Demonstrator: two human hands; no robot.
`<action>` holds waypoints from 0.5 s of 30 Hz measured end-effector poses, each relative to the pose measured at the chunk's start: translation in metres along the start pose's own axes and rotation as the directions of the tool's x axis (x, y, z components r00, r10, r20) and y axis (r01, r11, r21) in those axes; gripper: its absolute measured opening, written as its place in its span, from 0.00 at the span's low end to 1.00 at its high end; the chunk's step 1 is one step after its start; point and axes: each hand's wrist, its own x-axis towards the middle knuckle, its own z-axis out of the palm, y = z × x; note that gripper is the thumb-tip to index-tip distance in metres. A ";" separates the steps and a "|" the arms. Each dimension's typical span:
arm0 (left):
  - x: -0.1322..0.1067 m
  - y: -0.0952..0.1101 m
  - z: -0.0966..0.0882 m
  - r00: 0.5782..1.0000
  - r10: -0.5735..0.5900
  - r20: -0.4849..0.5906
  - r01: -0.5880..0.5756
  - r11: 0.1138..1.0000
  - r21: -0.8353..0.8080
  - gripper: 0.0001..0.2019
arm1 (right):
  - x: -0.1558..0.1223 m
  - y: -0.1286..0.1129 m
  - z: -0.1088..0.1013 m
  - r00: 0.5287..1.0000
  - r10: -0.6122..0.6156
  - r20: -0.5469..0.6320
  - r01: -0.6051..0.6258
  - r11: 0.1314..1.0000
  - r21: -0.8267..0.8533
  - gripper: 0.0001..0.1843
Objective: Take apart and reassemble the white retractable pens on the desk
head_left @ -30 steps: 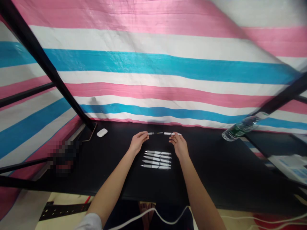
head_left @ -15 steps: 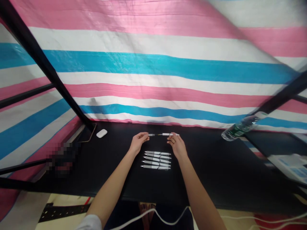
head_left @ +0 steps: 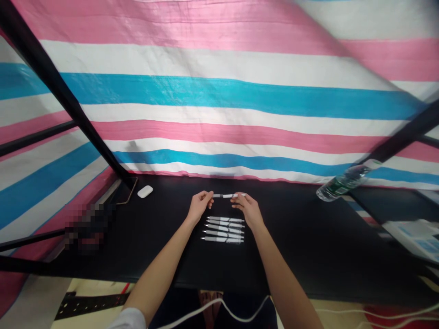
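Between my left hand (head_left: 200,206) and my right hand (head_left: 248,209), a white pen (head_left: 224,195) lies level above the black table. Its two barrel parts appear pushed together. My left fingers pinch its left end and my right fingers pinch its right end. Just below my hands, several white pens with metal tips (head_left: 222,230) lie side by side on the table, their tips pointing left. Neither hand touches that row.
A white earbud case (head_left: 145,191) and a thin-edged flat device (head_left: 128,192) lie at the table's far left. A plastic water bottle (head_left: 345,184) shows at the far right. A striped tarp (head_left: 219,96) and black metal poles (head_left: 51,87) rise behind the black table (head_left: 302,246).
My right hand has moved left toward my left hand. The two pen parts, apart with a thin section showing earlier, have closed together into one shorter pen.
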 end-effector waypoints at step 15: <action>-0.002 0.003 0.003 0.998 -0.042 0.049 0.044 0.998 -0.041 0.20 | 0.004 0.003 -0.003 0.997 0.031 -0.077 -0.026 0.998 0.056 0.22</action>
